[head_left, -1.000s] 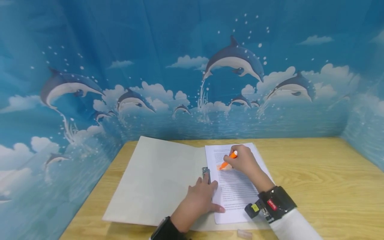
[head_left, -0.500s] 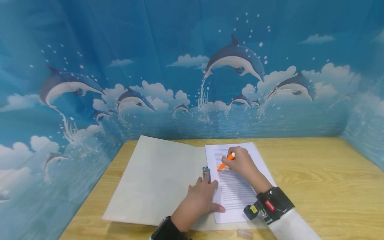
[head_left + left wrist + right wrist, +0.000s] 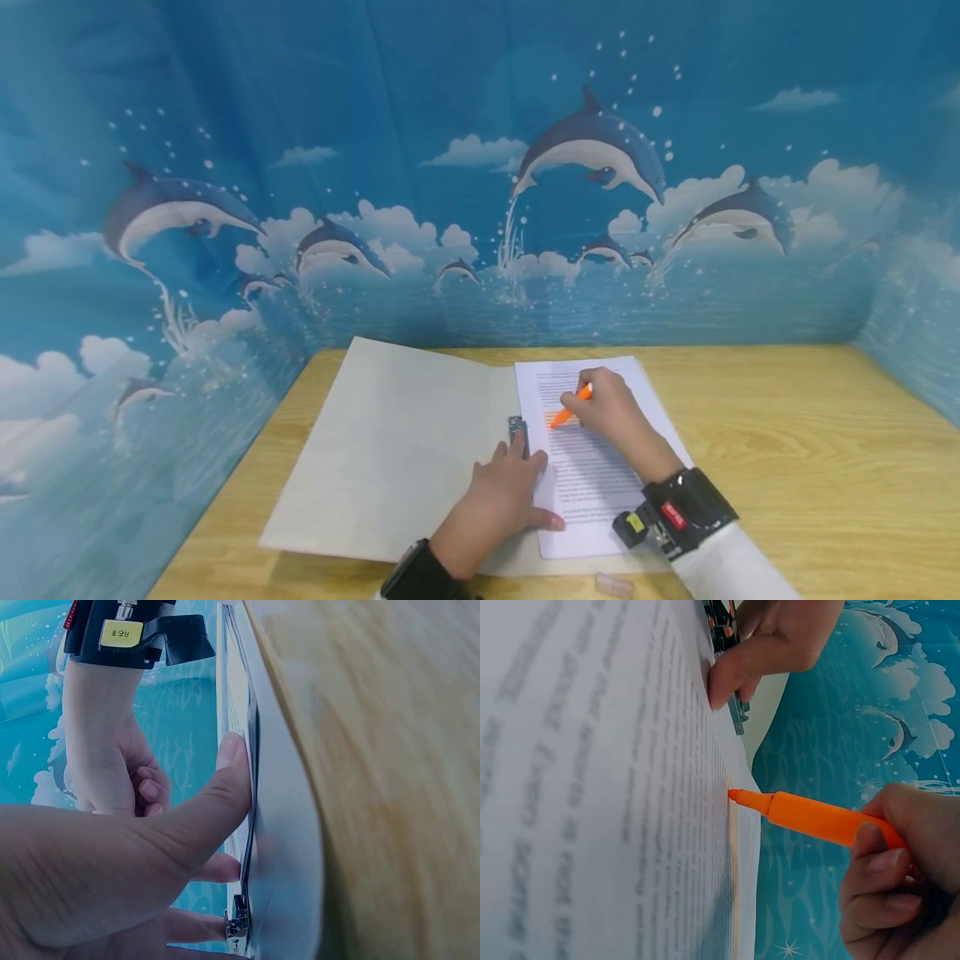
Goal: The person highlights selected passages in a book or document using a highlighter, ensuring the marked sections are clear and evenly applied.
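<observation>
In the head view my right hand (image 3: 606, 407) pinches an orange highlighter (image 3: 572, 407), its tip down on the printed sheets (image 3: 592, 533). Orange lines mark several rows near the upper left of the text. The right wrist view has the highlighter (image 3: 817, 817) reaching to the paper with its tip at an orange line. My left hand (image 3: 504, 490) lies spread over the inner edge of the paper, thumb on the page and fingertips at the metal clip (image 3: 517, 429). The sheets lie on the right side of an opened pale folder (image 3: 397, 450).
A small translucent pinkish cap (image 3: 613, 585) lies on the wooden table (image 3: 810, 467) just below the folder's front edge. Behind the table hangs a blue curtain (image 3: 420, 100) printed with dolphins, which also lines the left side.
My right hand moved slightly left, then back right, with the highlighter tip slightly lower on the page. The orange marking has grown. My left hand stays in place.
</observation>
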Motion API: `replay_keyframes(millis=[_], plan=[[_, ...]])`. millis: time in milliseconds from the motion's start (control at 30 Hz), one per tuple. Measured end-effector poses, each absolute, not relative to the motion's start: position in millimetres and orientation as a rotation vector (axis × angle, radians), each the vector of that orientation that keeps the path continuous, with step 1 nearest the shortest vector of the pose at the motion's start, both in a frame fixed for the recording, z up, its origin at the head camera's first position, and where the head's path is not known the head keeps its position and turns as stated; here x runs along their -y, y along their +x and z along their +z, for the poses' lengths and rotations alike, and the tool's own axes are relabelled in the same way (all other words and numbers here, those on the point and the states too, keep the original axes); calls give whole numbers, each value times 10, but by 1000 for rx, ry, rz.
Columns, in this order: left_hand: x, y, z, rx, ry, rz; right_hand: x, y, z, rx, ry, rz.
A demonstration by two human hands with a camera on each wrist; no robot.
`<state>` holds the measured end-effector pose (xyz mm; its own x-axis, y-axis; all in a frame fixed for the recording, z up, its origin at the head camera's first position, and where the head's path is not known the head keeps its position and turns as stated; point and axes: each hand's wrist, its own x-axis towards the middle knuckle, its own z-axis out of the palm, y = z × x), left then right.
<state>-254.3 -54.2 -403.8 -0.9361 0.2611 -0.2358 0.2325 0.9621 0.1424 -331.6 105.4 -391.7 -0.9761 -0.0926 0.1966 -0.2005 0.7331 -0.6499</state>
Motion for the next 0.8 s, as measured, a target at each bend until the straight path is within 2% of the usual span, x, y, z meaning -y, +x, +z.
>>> replay_keyframes(millis=[800], plan=[[522, -2525, -4042, -2866, 354, 178, -1327, -3358, -3842, 2881, 126, 1032]])
